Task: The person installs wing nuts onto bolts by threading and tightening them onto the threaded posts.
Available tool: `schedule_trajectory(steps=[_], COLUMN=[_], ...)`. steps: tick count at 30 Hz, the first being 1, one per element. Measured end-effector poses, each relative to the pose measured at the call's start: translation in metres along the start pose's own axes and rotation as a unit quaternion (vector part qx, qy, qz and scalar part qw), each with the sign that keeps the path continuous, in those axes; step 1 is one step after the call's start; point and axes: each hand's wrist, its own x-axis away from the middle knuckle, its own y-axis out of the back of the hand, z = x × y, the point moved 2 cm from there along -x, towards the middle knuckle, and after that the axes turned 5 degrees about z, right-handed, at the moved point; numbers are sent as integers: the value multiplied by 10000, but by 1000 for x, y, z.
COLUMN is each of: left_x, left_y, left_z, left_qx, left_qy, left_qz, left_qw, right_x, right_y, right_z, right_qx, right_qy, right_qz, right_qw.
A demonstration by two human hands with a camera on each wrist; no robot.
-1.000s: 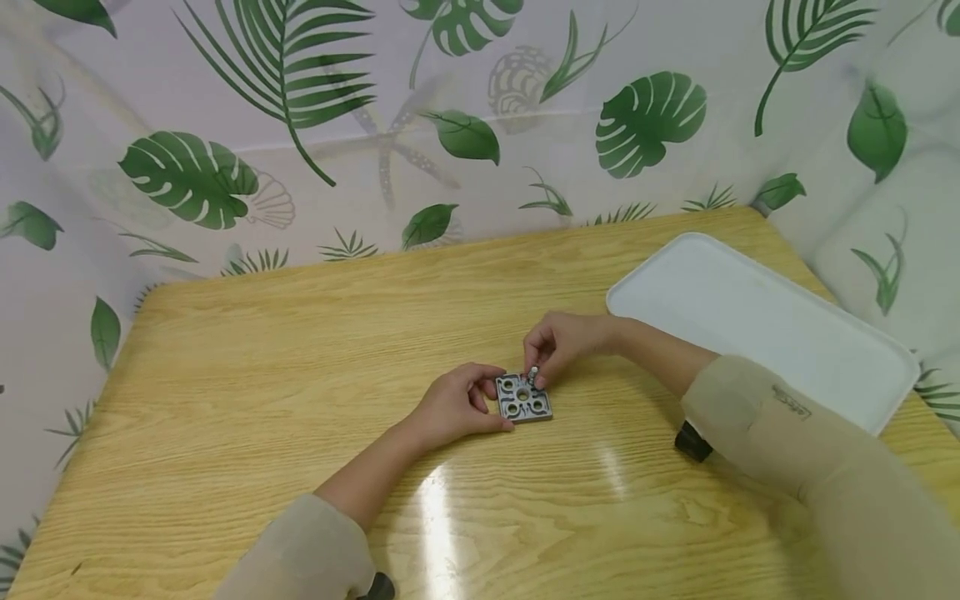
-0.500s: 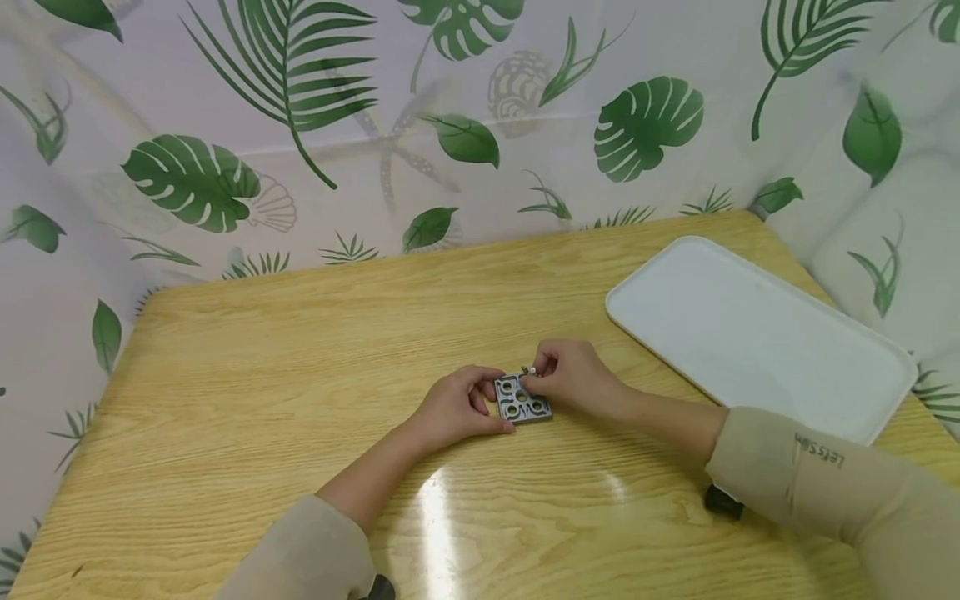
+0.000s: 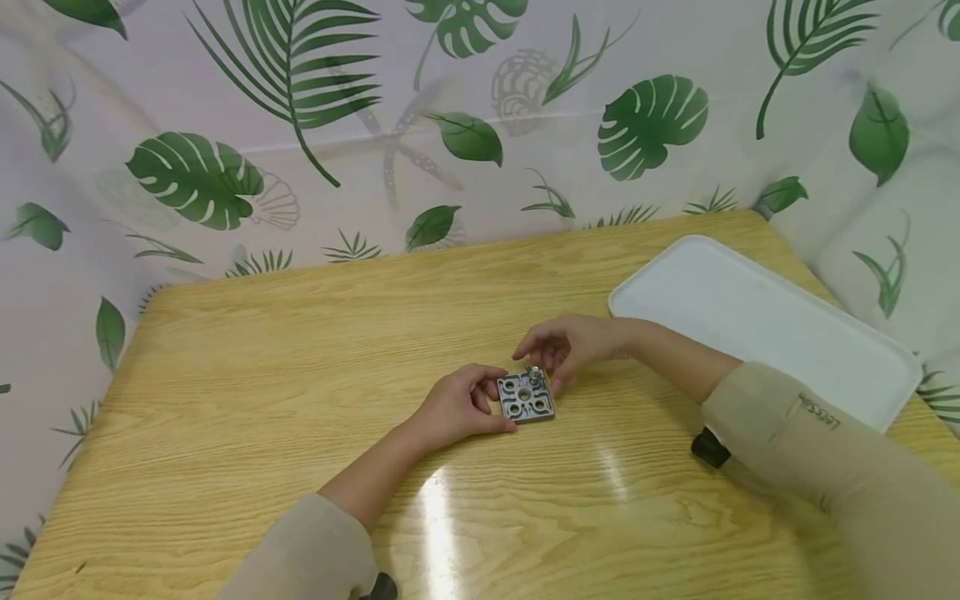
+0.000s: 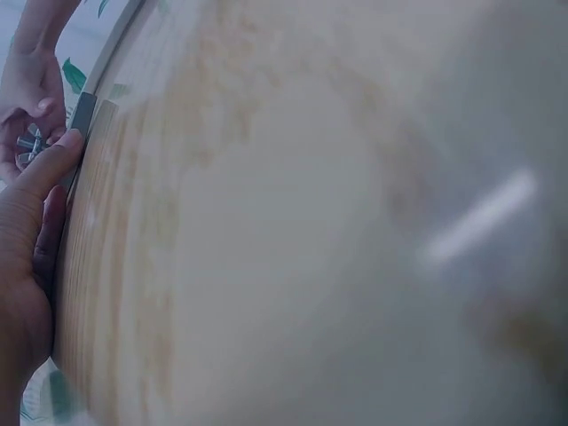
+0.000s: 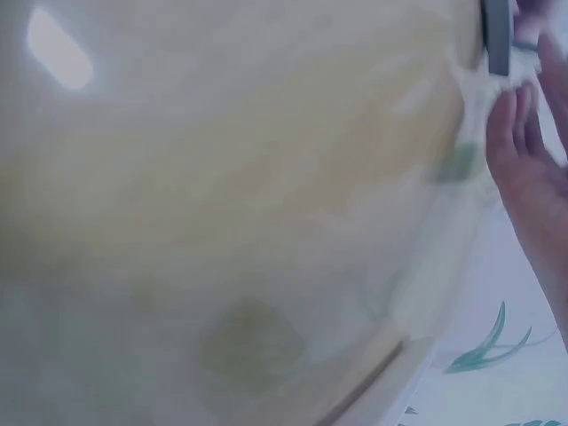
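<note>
A square grey metal plate (image 3: 525, 408) with several round holes and curved grooves lies on the wooden table. My left hand (image 3: 459, 404) holds it from the left, fingers at the far edge and thumb at the near one. Upright at the plate's far right corner stands a small silver screw-like piece (image 3: 535, 375); how deep it sits I cannot tell. Around that corner is my right hand (image 3: 573, 346), its thumb and fingers spread apart. The left wrist view catches the plate's edge (image 4: 82, 115), and the right wrist view shows the right hand (image 5: 532, 177) beside it.
A white rectangular tray (image 3: 750, 325) lies at the right of the wooden table (image 3: 315, 358). Behind the table hangs a pale cloth (image 3: 337, 208) printed with green leaves. Dark wrist devices (image 3: 709, 448) show under the beige sleeves.
The right hand turned and reached over the silver piece, then drew back with its fingers spread, leaving the piece standing on the plate. The left hand has kept its hold.
</note>
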Motion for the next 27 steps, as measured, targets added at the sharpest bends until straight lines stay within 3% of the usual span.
schedule_trajectory(steps=[5, 10, 13, 17, 22, 24, 27], left_x=[0, 0, 0, 0, 0, 0, 0], left_y=[-1, -3, -3, -2, -1, -1, -1], left_z=[0, 1, 1, 0, 1, 1, 1], left_qx=[20, 5, -59, -91, -68, -58, -73], left_qy=[-4, -9, -21, -16, 6, 12, -6], left_qz=[-21, 1, 3, 0, 34, 25, -20], left_qw=[10000, 10000, 10000, 10000, 10000, 10000, 10000], right_x=[-15, -19, -18, -15, -10, -8, -6], right_y=[9, 8, 5, 1, -8, -14, -26], right_z=[1, 1, 0, 0, 2, 2, 4], right_qx=[-2, 20, 119, 440, 902, 1128, 1477], right_qy=[-91, -223, -80, 74, -131, -269, -587], right_qz=[745, 733, 572, 223, -465, -912, -1722], right_qw=[9972, 9971, 9983, 9988, 9948, 9891, 9722])
